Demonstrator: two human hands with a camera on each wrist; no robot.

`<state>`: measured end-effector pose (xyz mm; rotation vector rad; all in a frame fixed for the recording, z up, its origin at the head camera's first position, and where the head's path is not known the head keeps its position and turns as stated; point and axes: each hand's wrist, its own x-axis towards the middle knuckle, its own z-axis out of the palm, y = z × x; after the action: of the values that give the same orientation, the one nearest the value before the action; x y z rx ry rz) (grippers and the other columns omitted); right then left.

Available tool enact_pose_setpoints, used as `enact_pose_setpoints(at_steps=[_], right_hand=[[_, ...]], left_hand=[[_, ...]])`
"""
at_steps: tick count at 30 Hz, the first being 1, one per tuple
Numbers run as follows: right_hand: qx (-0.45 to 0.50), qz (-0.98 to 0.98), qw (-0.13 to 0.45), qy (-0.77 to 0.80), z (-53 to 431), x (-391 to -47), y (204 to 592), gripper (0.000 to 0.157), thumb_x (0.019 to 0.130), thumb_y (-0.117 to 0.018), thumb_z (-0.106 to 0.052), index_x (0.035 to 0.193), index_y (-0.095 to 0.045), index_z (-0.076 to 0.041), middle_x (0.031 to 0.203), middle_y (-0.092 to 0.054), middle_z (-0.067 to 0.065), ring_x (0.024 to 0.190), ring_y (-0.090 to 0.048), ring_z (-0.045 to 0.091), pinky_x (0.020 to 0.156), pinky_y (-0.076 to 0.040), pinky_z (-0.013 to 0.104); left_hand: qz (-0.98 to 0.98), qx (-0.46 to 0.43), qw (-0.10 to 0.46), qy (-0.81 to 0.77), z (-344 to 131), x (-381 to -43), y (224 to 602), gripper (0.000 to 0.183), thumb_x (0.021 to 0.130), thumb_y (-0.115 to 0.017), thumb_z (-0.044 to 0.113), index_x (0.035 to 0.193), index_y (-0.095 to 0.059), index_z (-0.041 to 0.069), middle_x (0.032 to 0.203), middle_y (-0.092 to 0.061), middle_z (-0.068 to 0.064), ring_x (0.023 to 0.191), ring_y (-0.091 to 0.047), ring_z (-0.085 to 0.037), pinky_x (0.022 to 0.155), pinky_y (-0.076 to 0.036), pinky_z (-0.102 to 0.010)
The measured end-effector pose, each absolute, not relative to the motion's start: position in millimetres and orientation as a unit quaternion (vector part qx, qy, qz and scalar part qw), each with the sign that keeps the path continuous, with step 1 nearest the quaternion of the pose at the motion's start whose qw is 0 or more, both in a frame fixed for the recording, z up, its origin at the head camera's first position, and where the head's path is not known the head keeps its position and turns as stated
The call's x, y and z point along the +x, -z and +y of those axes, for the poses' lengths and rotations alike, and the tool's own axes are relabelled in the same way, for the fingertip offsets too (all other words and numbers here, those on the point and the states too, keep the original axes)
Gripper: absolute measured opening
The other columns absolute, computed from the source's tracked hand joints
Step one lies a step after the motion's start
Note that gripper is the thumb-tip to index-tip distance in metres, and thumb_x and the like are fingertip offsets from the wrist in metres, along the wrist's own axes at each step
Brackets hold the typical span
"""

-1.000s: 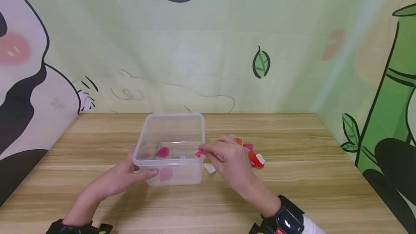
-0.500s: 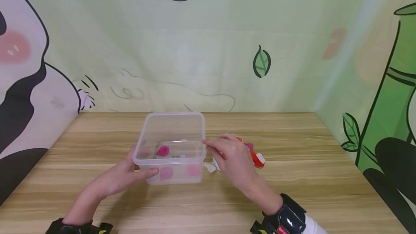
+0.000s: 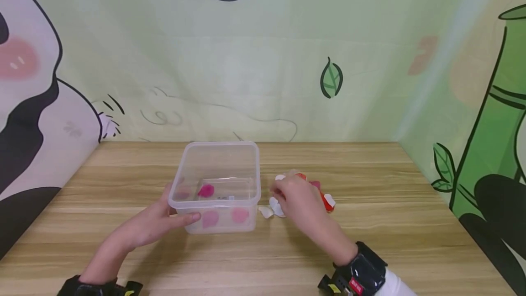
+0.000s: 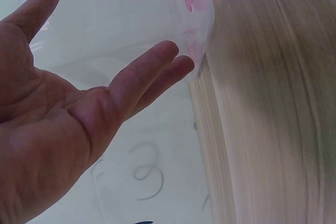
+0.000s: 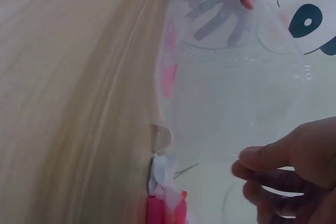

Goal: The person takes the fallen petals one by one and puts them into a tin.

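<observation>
A clear plastic box [image 3: 222, 204], lidless, stands on the wooden table with several pink petal-like pieces [image 3: 206, 190] inside. My left hand [image 3: 158, 223] rests on the box's left side, thumb across its front wall. The left wrist view shows that hand's fingers [image 4: 152, 74] straight and spread beside the clear wall. My right hand [image 3: 302, 198] hovers at a small heap of red, white and pink petal-like pieces [image 3: 328, 202], hiding part of it. In the right wrist view its fingers [image 5: 262, 156] bend loosely, and nothing shows between thumb and forefinger.
White pieces [image 3: 271, 209] lie between the box and the heap. The wooden table [image 3: 230, 264] runs back to a pale green backdrop [image 3: 255, 58] printed with leaves, a panda and bamboo. Black straps [image 3: 361, 268] circle both wrists.
The right hand has let a pink piece drop into the box, where it now shows through the front wall. The hand has moved back right to the heap. The left hand stays in place.
</observation>
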<state>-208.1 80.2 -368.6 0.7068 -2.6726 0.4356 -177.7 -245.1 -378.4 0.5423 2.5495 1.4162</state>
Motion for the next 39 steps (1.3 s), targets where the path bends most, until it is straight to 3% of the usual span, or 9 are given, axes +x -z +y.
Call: enact_pose_setpoints(at_steps=[3,8,16,21,28,34,39], right_hand=[[0.258,-0.951,0.113,-0.129,80.8,-212.2,374.6,0.011,0.083,-0.08,-0.011,0.089,-0.075,-0.019,0.08,-0.064,-0.011,0.074,-0.056,0.01,0.052,-0.04,0.021],[0.316,-0.938,0.041,-0.133,81.3,-215.1,382.1,0.016,0.081,-0.079,-0.005,0.094,-0.076,-0.014,0.085,-0.067,-0.007,0.078,-0.06,0.012,0.062,-0.043,0.027],[0.353,-0.922,-0.042,-0.151,82.7,-212.7,388.3,0.027,0.083,-0.078,-0.004,0.109,-0.075,-0.009,0.097,-0.068,-0.004,0.091,-0.063,0.012,0.08,-0.047,0.023],[0.365,-0.921,-0.032,-0.133,83.3,-213.2,390.7,0.023,0.083,-0.077,-0.004,0.105,-0.075,-0.011,0.089,-0.066,-0.006,0.079,-0.059,0.008,0.074,-0.047,0.021],[0.357,-0.926,-0.034,-0.114,81.5,-213.1,391.6,0.015,0.081,-0.079,-0.005,0.083,-0.068,-0.016,0.071,-0.053,-0.012,0.067,-0.048,0.009,0.061,-0.04,0.019],[0.34,-0.933,-0.041,-0.112,79.7,-212.1,389.7,0.013,0.083,-0.078,-0.008,0.08,-0.069,-0.016,0.068,-0.053,-0.012,0.063,-0.049,0.009,0.058,-0.04,0.019],[0.328,-0.937,-0.003,-0.116,80.5,-211.5,388.1,0.009,0.084,-0.079,-0.013,0.081,-0.071,-0.017,0.07,-0.057,-0.013,0.064,-0.052,0.006,0.06,-0.042,0.021]], left_hand=[[0.855,0.185,0.087,-0.477,-245.2,-177.9,378.2,0.097,0.091,-0.072,0.033,0.156,0.001,0.023,0.14,-0.04,-0.017,0.129,-0.041,-0.037,0.099,-0.031,-0.047],[0.855,0.187,0.087,-0.477,-245.3,-178.3,378.3,0.096,0.092,-0.072,0.033,0.155,0.0,0.022,0.139,-0.04,-0.017,0.128,-0.042,-0.036,0.098,-0.032,-0.047],[0.857,0.184,0.09,-0.474,-245.0,-177.2,377.8,0.096,0.091,-0.072,0.034,0.155,-0.001,0.02,0.139,-0.04,-0.016,0.127,-0.044,-0.033,0.098,-0.033,-0.046],[0.858,0.181,0.091,-0.472,-244.6,-177.3,377.8,0.096,0.091,-0.072,0.034,0.154,-0.002,0.016,0.139,-0.04,-0.017,0.126,-0.045,-0.033,0.098,-0.033,-0.046],[0.857,0.182,0.09,-0.473,-245.0,-177.8,378.5,0.094,0.092,-0.071,0.034,0.154,-0.003,0.017,0.138,-0.041,-0.018,0.125,-0.046,-0.033,0.098,-0.033,-0.046],[0.857,0.179,0.091,-0.474,-245.1,-177.6,378.9,0.093,0.092,-0.071,0.034,0.153,-0.004,0.016,0.138,-0.042,-0.018,0.125,-0.045,-0.033,0.098,-0.033,-0.046],[0.859,0.173,0.093,-0.474,-245.2,-177.4,378.8,0.094,0.091,-0.072,0.035,0.153,-0.004,0.012,0.138,-0.041,-0.019,0.128,-0.042,-0.035,0.099,-0.032,-0.048]])
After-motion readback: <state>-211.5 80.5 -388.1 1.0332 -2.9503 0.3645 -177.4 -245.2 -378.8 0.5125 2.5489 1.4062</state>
